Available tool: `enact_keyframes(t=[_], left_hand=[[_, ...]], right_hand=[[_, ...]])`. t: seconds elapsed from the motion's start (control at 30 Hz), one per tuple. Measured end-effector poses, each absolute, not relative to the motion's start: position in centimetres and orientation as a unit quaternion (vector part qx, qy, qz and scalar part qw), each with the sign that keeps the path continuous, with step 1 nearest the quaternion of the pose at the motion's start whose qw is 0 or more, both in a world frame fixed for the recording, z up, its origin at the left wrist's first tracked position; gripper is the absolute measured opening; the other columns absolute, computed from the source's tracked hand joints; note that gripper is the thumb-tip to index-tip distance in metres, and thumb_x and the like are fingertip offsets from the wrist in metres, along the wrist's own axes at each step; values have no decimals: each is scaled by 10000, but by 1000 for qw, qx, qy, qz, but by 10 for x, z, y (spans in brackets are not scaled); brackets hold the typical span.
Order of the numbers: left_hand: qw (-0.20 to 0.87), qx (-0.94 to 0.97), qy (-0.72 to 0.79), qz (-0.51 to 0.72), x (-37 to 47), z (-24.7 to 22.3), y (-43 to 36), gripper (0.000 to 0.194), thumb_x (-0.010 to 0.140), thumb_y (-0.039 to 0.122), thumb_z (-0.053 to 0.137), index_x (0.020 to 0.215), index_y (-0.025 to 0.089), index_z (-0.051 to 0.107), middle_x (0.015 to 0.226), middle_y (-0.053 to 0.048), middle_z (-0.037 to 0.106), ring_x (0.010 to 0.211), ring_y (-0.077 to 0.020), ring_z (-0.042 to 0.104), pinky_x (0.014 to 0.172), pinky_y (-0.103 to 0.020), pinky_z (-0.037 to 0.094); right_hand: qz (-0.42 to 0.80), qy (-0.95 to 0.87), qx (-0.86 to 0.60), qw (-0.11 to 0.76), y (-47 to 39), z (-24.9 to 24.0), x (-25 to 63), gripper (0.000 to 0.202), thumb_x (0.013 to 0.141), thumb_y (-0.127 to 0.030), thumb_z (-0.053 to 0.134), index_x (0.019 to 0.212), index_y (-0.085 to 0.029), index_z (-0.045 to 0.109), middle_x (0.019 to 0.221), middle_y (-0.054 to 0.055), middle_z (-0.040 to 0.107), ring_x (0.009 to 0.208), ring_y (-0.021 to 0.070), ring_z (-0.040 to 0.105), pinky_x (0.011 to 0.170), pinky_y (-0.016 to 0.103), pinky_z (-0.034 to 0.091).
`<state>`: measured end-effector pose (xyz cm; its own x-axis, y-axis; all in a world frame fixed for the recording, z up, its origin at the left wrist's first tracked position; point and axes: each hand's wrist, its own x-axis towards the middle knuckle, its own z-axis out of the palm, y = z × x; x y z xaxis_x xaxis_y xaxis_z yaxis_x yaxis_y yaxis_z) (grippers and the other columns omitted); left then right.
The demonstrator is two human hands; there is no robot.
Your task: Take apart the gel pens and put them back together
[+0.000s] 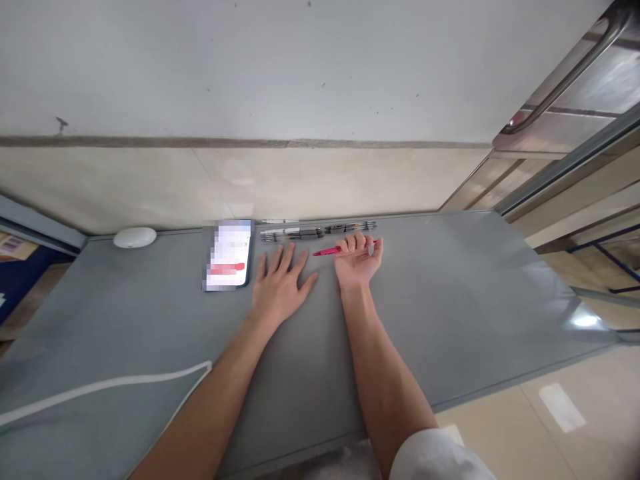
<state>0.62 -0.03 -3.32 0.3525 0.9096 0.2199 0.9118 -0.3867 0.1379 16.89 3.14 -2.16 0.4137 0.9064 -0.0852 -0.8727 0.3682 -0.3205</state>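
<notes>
My left hand [281,283] lies flat on the grey table [450,300], palm down with its fingers spread, holding nothing. To its right, my right hand [358,260] is turned palm up, its fingers curled around a pink pen [327,251] whose tip points left toward my left hand. Beyond both hands, several clear and black pens [293,234] lie in a row near the table's back edge. A phone [231,255] with a lit screen rests just left of my left hand's fingertips.
A white oval device [135,237] sits at the back left of the table. The white cable [115,382] runs in from the left and passes by my left forearm. A wall stands behind the table, and a metal handle [570,80] is at the upper right.
</notes>
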Motion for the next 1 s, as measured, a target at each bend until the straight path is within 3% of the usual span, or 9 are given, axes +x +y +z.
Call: enact_keyframes(t=[0.23, 0.4, 1.0], left_hand=[[5, -818, -559, -137, 6, -33, -1, 578, 917, 543, 420, 1443, 304, 410, 1548, -56, 326, 1432, -314, 261, 1166, -556, 133], [-3, -819, -555, -144, 7, -32, -1, 589, 921, 547, 407, 1434, 260, 435, 1542, -92, 332, 1428, -331, 263, 1159, -576, 132], [6, -819, -560, -123, 8, -29, -2, 589, 931, 552, 376, 1436, 252, 434, 1542, -90, 333, 1423, -330, 276, 1152, -572, 166]], right_hand=[[526, -59, -209, 822, 33, -22, 169, 327, 870, -416, 387, 626, -232, 269, 598, -60, 232, 498, 117, 286, 480, 247, 342], [529, -70, -207, 820, 33, -24, 169, 278, 841, -321, 388, 618, -229, 249, 597, -56, 211, 495, 118, 275, 466, 246, 327], [546, -81, -180, 814, 34, -27, 167, 289, 868, -353, 369, 634, -230, 251, 615, -58, 202, 506, 115, 283, 488, 245, 343]])
